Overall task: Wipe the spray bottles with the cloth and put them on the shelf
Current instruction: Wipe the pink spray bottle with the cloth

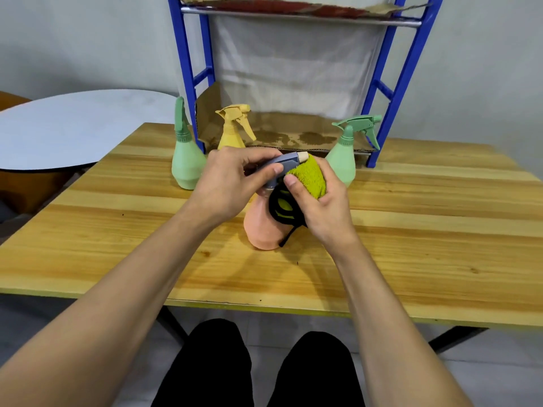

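Our left hand (226,183) has its fingers curled around the grey spray head of the pink bottle (261,227), thumb pressed on its side; our right hand (317,201) grips the green cloth (310,177) bunched against the nozzle. The pink bottle stands on the wooden table (411,245), in front of the blue shelf (408,63). Nearer the shelf wait two green bottles (186,163) (342,161), one each side of it, and a yellow bottle (233,129). We judge the risk here: squeezing the trigger could spray, and the cloth's black edging could snag the nozzle and tip the bottle.
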{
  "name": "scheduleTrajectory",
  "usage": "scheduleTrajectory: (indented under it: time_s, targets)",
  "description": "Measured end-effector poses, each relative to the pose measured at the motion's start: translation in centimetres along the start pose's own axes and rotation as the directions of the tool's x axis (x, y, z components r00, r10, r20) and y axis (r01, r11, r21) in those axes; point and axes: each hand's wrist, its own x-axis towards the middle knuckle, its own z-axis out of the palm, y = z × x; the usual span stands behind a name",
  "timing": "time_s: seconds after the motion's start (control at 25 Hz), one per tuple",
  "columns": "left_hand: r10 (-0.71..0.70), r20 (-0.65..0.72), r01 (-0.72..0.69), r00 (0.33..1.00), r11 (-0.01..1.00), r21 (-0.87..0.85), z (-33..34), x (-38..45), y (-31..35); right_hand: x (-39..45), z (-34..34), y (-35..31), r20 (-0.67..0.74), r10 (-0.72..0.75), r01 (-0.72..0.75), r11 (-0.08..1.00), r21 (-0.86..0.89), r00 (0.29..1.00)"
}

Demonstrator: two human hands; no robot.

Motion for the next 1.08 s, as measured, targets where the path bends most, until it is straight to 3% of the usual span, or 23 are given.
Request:
scheduleTrajectory:
  time_s: [0.32, 0.48, 0.64, 0.72, 0.92, 1.08]
  targets:
    - [0.061, 0.054, -0.052, 0.997, 0.985, -0.162, 0.0, 0.3, -1.4, -1.1, -1.5, -0.8, 0.037, -0.123, 0.127, 0.902, -0.413, 0.992]
    - [0.073, 0.080, -0.057, 0.994, 0.981, -0.185, 0.0, 0.4, -1.2, -1.3, -2.2, -0.8, 0.037, -0.116, 0.121, 0.886, -0.447, 0.993]
    - [0.033, 0.064, -0.020, 0.997, 0.983, -0.183, 0.0, 0.3, -1.6, -2.7, -3.3, 0.2, -0.301, -0.029, -0.079, 0.937, -0.341, 0.953]
    - [0.025, 0.065, -0.015, 0.998, 0.988, -0.155, 0.2, 0.5, -1.7, -2.7, -3.3, 0.0, -0.376, -0.036, -0.085, 0.950, -0.300, 0.926]
    - [0.046, 0.064, -0.034, 0.997, 0.984, -0.175, 0.2, 0.5, -1.7, -2.3, -0.2, -0.8, -0.047, -0.042, 0.030, 0.973, -0.230, 0.998]
    - [0.043, 0.066, -0.030, 0.997, 0.981, -0.192, 0.4, 0.3, -1.4, -2.0, -2.0, -1.0, 0.040, -0.032, 0.046, 0.916, -0.399, 0.999]
